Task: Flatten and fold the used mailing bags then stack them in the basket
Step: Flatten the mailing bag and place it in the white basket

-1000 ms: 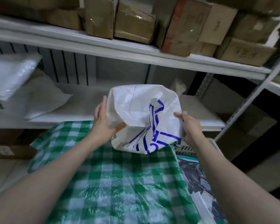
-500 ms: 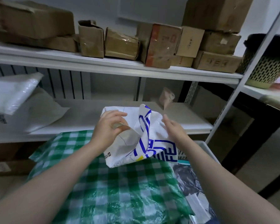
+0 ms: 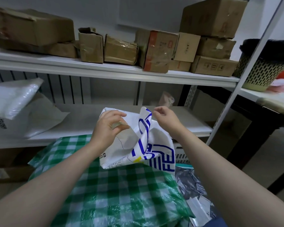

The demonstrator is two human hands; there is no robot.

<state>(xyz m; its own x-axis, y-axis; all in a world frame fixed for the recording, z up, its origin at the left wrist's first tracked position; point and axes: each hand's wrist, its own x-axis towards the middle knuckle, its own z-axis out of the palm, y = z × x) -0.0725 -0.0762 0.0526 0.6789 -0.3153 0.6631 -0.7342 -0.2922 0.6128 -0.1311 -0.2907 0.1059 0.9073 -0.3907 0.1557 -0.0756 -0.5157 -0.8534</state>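
Observation:
A crumpled white mailing bag (image 3: 138, 148) with blue printed lettering hangs in the air above a green-and-white checked bag (image 3: 115, 190). My left hand (image 3: 109, 126) grips its upper left edge with curled fingers and thumb. My right hand (image 3: 166, 119) pinches the bag's top right fold between thumb and fingers. A white slotted basket (image 3: 180, 153) shows partly behind the bag's lower right corner; most of it is hidden.
Grey and white mailing bags (image 3: 193, 187) lie at the lower right. White padded mailers (image 3: 15, 102) rest on the middle shelf at left. Cardboard boxes (image 3: 157, 49) line the upper shelf. A perforated bin (image 3: 262, 69) stands at far right beside a slanted white post.
The bag has been turned and creased down the middle, its blue print now facing right. Both hands shifted from its sides to its top edge. The view rose, showing more of the upper shelf.

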